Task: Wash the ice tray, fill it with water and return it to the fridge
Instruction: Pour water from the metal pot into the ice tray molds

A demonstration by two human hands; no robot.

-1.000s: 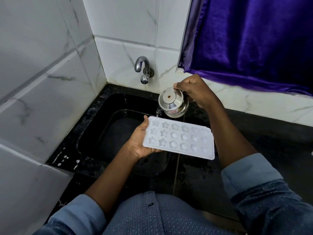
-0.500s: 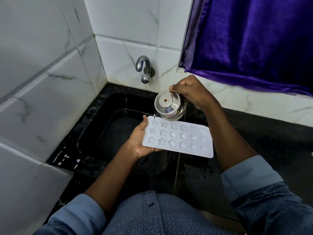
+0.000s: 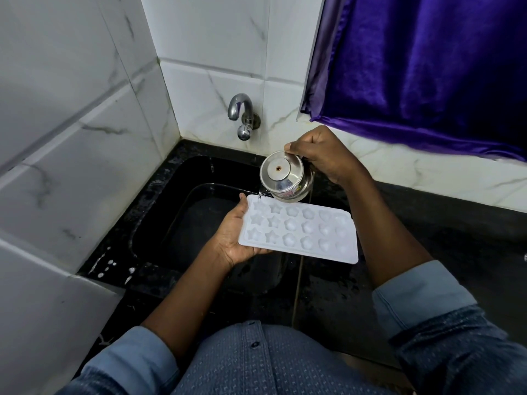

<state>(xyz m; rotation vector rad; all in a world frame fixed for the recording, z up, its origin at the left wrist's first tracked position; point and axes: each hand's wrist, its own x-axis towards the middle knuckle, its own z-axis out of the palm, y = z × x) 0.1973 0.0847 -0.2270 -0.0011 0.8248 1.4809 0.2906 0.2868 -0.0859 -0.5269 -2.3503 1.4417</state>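
Filling seems under way: the right hand grips a tipped steel pot, trickling water into the ice tray, clasped at its end by the left hand. Next, pouring must cross the other cells. Below the hands: black sink, tabletop; tap and purple curtain beyond.

- A blue shirt in a fine dotted weave, with one dark round button on its front placket.
- Left of the button, the left sleeve is turned back into a paler, plain blue cuff.
- Right of the button, the right sleeve has the same pale cuff.
- Beyond the button, the forearms, left hand and right hand are bare.
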